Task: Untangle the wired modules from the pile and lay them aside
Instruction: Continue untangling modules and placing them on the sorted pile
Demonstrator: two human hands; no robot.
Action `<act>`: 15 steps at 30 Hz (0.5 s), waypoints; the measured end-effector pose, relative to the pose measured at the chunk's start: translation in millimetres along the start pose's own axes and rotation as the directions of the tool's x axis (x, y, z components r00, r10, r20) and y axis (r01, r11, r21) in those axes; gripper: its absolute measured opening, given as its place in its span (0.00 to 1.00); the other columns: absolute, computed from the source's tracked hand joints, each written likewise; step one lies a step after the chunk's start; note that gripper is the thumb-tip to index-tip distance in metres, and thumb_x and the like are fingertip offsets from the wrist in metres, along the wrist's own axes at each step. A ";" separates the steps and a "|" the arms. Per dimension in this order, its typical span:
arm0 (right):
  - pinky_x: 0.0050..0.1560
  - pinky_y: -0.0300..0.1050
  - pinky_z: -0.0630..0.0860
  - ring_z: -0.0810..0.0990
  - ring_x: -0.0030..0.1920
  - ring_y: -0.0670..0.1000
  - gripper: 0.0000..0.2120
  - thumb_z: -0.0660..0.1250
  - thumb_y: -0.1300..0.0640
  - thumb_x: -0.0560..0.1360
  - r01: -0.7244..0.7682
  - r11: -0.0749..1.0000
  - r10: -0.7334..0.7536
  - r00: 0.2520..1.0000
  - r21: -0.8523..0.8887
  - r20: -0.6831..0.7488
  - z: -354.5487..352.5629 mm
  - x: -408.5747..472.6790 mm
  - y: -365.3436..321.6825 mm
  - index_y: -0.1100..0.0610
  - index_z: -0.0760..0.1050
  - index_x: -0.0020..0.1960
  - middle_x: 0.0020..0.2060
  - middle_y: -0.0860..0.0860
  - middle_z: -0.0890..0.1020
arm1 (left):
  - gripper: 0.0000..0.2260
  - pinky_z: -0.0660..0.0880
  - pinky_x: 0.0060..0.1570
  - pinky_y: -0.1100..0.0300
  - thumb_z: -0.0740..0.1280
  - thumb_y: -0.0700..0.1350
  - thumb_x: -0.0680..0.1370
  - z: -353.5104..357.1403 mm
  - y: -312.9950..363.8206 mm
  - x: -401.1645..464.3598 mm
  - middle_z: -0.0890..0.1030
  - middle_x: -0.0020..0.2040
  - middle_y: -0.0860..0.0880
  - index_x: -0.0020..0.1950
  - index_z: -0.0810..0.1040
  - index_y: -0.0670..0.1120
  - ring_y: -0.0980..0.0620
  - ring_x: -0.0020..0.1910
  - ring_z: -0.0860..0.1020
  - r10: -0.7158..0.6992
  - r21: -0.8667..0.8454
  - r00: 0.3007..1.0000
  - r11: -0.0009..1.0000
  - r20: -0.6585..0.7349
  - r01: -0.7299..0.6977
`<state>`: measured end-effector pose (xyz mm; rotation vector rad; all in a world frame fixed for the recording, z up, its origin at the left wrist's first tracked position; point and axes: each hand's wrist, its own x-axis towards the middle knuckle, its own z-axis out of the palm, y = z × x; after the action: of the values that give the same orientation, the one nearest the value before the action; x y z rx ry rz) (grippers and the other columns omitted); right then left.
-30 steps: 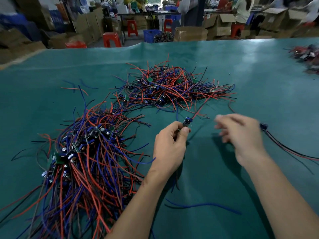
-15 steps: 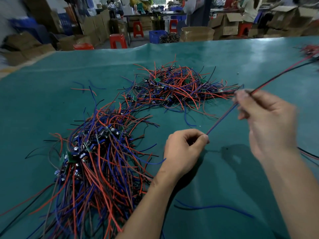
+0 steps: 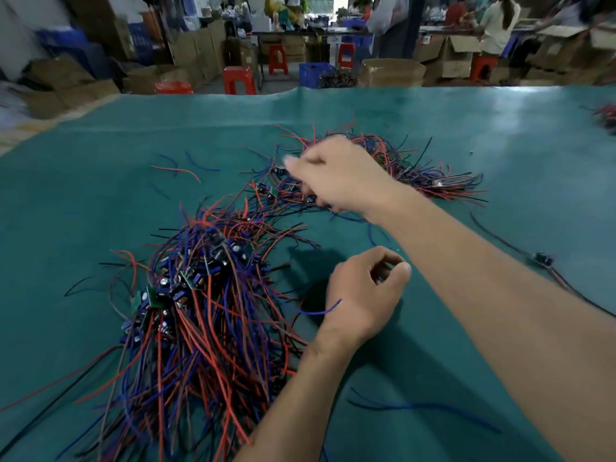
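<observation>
Closest to the table's near edge, a loose blue wire [image 3: 423, 408] lies on the green table [image 3: 100, 201] between the two forearms, and the big pile of red, blue and black wired modules [image 3: 200, 295] sprawls up from the near left corner, small dark boards and capacitors bunched at its middle. Just right of that pile the left hand [image 3: 365, 295] sits above the cloth, fingers curled in, thumb and forefinger tips meeting near the top; whether anything thin is pinched between them I cannot tell, so its grip stays uncertain. A short blue wire end [image 3: 320, 310] pokes out from the pile and lies across the wrist side of that hand. Over toward the right edge, one separated module [image 3: 541, 260] lies alone, its dark leads trailing toward the near right corner, well apart from the heap. Further in, the right arm reaches diagonally across the table, and the right hand [image 3: 336, 178] is down on the second, farther tangle of modules [image 3: 416, 175], fingers bent into the wires, blurred, so whether it has hold of one or merely digs among them I cannot tell. Two or three stray red and blue wire scraps [image 3: 181, 168] lie left of that tangle. At the far right edge another small heap of wires [image 3: 606, 116] just shows. Beyond the table's far edge stand red stools [image 3: 238, 80], cardboard boxes [image 3: 390, 72], a blue crate [image 3: 313, 74], and people at benches, all soft and dim.
</observation>
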<state>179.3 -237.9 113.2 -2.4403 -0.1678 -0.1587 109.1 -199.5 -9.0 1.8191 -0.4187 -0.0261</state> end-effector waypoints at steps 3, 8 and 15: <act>0.62 0.54 0.78 0.80 0.59 0.64 0.12 0.66 0.51 0.77 -0.178 0.903 0.191 0.982 -0.392 -0.007 4.2 8.9 50.0 0.52 0.81 0.58 0.60 0.61 0.81 | 0.07 0.75 0.41 0.59 0.67 0.50 0.75 0.1 0.1 -0.3 0.83 0.36 0.51 0.48 0.83 0.50 0.53 0.36 0.79 -0.023 0.029 1.000 0.999 -0.012 0.023; 0.55 0.55 0.81 0.81 0.54 0.65 0.08 0.70 0.52 0.77 -0.274 0.830 0.238 0.962 -0.486 -0.136 -0.5 1.9 105.4 0.52 0.82 0.55 0.56 0.61 0.82 | 0.06 0.77 0.44 0.58 0.68 0.47 0.75 -0.4 -1.1 0.9 0.83 0.36 0.53 0.49 0.83 0.50 0.55 0.38 0.80 -0.008 0.083 0.999 0.996 -0.052 0.012; 0.49 0.41 0.79 0.83 0.38 0.57 0.09 0.72 0.57 0.72 -0.243 0.961 0.182 0.915 -0.134 -0.359 -14.3 -19.3 127.3 0.56 0.83 0.34 0.31 0.51 0.85 | 0.05 0.76 0.41 0.58 0.67 0.45 0.75 1.6 -3.9 2.9 0.79 0.31 0.54 0.47 0.82 0.52 0.53 0.34 0.77 -0.040 0.059 0.993 0.997 -0.108 0.047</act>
<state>179.9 -345.7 41.4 -2.5380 0.2802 -0.5173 112.6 -201.0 -12.6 1.8808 -0.3067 0.0545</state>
